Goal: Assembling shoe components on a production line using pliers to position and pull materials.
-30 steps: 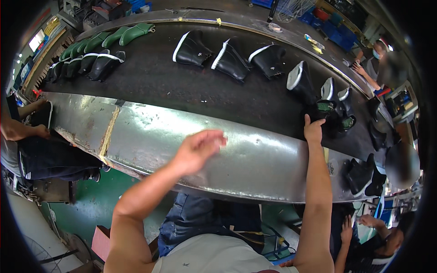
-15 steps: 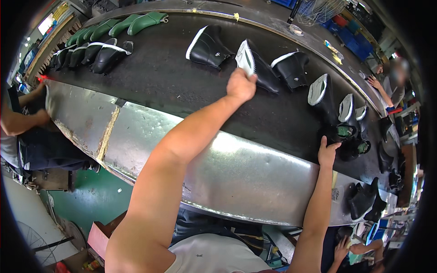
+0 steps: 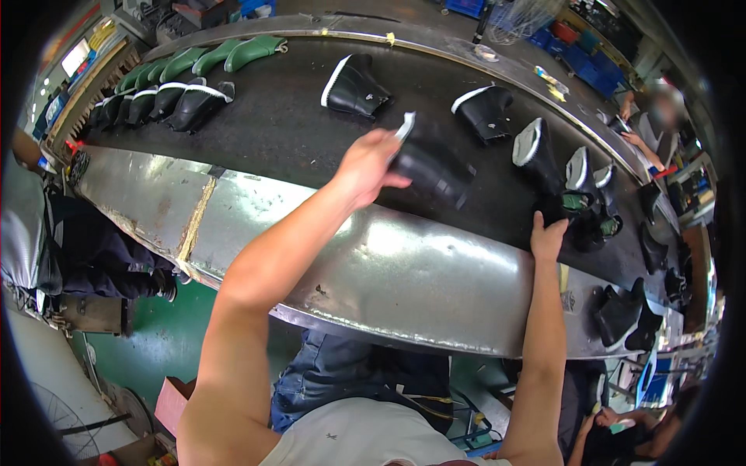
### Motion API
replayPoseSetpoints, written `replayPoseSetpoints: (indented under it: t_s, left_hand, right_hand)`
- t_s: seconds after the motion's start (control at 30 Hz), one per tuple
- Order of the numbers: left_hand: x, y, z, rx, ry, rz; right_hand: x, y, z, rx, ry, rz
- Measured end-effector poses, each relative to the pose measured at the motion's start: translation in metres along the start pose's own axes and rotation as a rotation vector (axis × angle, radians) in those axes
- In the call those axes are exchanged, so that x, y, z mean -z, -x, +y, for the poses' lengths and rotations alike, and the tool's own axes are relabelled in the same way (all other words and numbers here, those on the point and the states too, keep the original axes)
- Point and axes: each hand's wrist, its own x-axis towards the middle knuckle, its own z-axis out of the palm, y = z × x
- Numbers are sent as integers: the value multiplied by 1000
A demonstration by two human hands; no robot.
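Observation:
My left hand [image 3: 367, 167] is closed on a black rubber boot [image 3: 435, 172] with a white sole edge, held over the dark belt; the boot is slightly smeared by motion. At the right, my right hand [image 3: 549, 234] grips the shaft end of another boot [image 3: 539, 167], whose pale sole faces left. Its fingers are partly hidden behind the dark shaft. Close to that hand lie more black boots [image 3: 579, 169], with green lining showing at the openings. Two black boots with white sole edges rest farther back, one at centre [image 3: 356, 89] and one right of it [image 3: 486, 113].
A silver metal ledge [image 3: 420, 287] runs between me and the dark belt [image 3: 287, 116]. Green boots [image 3: 256, 53] and black boots [image 3: 198, 107] line the far left. Black boots [image 3: 619, 317] stand on the ledge's right end. Other people [image 3: 660, 116] are at the far right and left.
My left hand has drawn its boot toward me and to the left, and the boot has turned, its white sole now edge-on. My right hand stays at its boot. The view has shifted slightly.

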Motion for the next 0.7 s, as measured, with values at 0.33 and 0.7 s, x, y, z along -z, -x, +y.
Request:
replayPoseSetpoints:
  t_s: [0.33,0.7]
  left_hand:
    - [31,274,39,-31,-117,-585]
    - [3,405,-44,-225,-503,-833]
  right_hand:
    - [83,220,-37,-472,-1768,-2139]
    - [168,421,62,-587,-1815,-1484]
